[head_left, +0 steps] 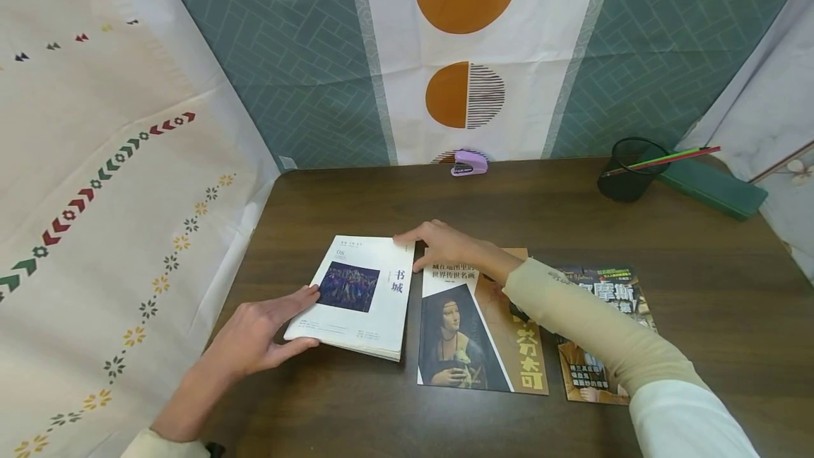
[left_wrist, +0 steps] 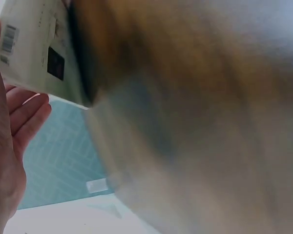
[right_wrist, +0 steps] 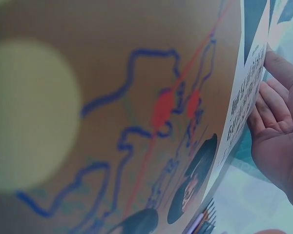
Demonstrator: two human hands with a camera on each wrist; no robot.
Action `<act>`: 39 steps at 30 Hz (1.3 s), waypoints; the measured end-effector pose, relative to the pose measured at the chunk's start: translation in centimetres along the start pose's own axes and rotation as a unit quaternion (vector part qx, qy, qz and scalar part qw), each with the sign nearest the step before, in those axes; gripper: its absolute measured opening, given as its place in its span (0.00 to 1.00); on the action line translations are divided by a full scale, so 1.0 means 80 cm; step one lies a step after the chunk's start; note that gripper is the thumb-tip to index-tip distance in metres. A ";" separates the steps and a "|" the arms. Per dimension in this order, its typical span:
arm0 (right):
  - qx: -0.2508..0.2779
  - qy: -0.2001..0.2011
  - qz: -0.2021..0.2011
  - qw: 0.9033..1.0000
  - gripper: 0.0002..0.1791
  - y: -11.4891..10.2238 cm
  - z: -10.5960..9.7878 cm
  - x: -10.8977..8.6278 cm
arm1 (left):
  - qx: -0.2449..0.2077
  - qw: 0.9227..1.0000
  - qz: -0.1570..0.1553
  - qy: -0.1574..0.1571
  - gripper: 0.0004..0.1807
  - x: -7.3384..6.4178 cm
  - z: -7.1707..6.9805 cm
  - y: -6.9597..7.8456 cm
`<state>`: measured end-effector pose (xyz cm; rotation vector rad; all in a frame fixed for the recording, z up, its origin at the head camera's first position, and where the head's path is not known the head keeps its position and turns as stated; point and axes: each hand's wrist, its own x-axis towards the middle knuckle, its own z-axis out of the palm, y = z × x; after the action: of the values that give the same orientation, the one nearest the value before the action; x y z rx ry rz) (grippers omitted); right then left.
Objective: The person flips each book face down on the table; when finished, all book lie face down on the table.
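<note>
Head view shows my left hand with the thumb well spread from the forefinger, holding the white 书城 book at its lower left side. My right hand grips its upper right corner, thumb and forefinger a little apart. I judge this diagonal hold shares the weight and leaves the cover free. Left wrist view shows a barcode, so the book seems raised from the table. Just to the right, the Leonardo painting book and the dark-covered book lie face up, titles toward me, probably for easy reading. Farther, the purple stapler stays near the back edge, while the black pen holder gathers the pencils.
</note>
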<state>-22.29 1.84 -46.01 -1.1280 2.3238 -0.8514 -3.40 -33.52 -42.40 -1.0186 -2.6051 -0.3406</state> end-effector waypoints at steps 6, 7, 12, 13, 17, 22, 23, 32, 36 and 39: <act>-0.008 0.009 0.000 1.000 0.41 0.001 0.001 0.000 | -0.004 0.999 0.017 0.042 0.39 0.023 -0.016 -0.007; -0.013 0.013 -0.001 1.000 0.40 0.001 0.002 0.001 | -0.006 0.998 0.020 0.051 0.38 0.027 -0.018 -0.007; -0.024 0.049 -0.017 0.998 0.33 0.000 0.008 0.002 | 0.007 0.997 0.015 0.079 0.37 0.048 -0.034 -0.008; -0.020 0.057 -0.020 0.998 0.30 -0.001 0.009 0.002 | 0.011 0.997 0.013 0.081 0.37 0.052 -0.037 -0.008; 0.016 0.082 -0.026 0.996 0.23 0.000 0.010 0.003 | 0.024 0.995 0.017 0.096 0.35 0.067 -0.049 -0.010; 0.033 0.113 -0.024 0.993 0.15 0.002 0.004 0.004 | 0.043 0.991 0.035 0.119 0.29 0.084 -0.066 -0.013; 0.036 0.118 -0.023 0.992 0.13 0.002 0.003 0.004 | 0.048 0.990 0.039 0.124 0.28 0.087 -0.069 -0.014; 0.082 0.146 -0.013 0.986 0.08 -0.003 -0.014 -0.004 | 0.044 0.987 0.039 0.152 0.24 0.101 -0.097 -0.014; 0.103 0.161 -0.006 0.982 0.08 -0.008 -0.021 -0.008 | 0.035 0.987 0.020 0.158 0.25 0.104 -0.104 -0.013; 0.124 0.183 -0.001 0.975 0.08 -0.014 -0.027 -0.012 | 0.026 0.987 0.000 0.160 0.26 0.106 -0.109 -0.012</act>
<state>-22.38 2.80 -43.60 -0.9278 2.4076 -1.4075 -8.09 -31.89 -31.24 -0.8661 -2.3129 -0.3997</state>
